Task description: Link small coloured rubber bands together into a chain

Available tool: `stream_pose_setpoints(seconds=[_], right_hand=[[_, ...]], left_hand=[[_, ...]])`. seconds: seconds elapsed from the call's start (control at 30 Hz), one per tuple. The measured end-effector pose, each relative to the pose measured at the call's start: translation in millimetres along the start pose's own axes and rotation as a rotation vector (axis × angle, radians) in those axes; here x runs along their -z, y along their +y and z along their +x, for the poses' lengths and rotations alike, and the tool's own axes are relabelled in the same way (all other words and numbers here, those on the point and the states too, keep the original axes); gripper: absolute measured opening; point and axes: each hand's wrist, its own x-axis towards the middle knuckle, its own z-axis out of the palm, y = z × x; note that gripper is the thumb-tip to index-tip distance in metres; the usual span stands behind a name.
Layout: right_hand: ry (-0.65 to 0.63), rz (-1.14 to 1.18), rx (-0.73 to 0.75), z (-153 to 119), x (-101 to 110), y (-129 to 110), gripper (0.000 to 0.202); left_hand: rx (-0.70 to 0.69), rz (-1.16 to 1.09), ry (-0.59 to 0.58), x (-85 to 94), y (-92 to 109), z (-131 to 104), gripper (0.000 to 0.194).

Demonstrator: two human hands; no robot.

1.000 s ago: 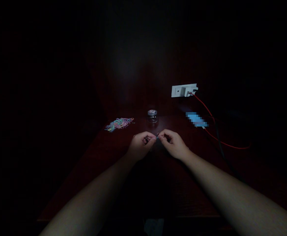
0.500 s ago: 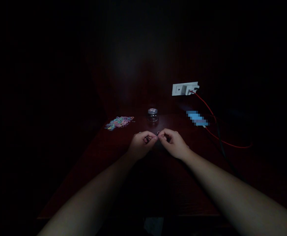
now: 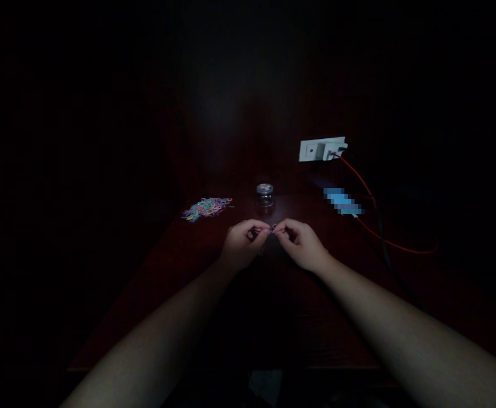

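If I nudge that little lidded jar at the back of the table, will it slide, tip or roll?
The jar stands upright and looks squat, so a low, gentle push would probably slide it rather than tip it. The table has a faint sheen, so it may slide easily. Its round shape suggests it could roll if knocked onto its side.
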Motion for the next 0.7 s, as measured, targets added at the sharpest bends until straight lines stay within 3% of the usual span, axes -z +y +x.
stream_pose_setpoints(seconds=[0.27, 0.7], right_hand=[[-0.001, -0.004, -0.009, 0.4, -0.1, -0.6, 0.016], [-0.009, -0.030, 0.014, 0.9, -0.4, -4.2, 0.013]], left_hand=[[0.011, -0.067, -0.074, 0.7, 3.2, -1.9, 0.017], [-0.019, -0.031, -0.065, 1.6, 4.8, -0.9, 0.014]])
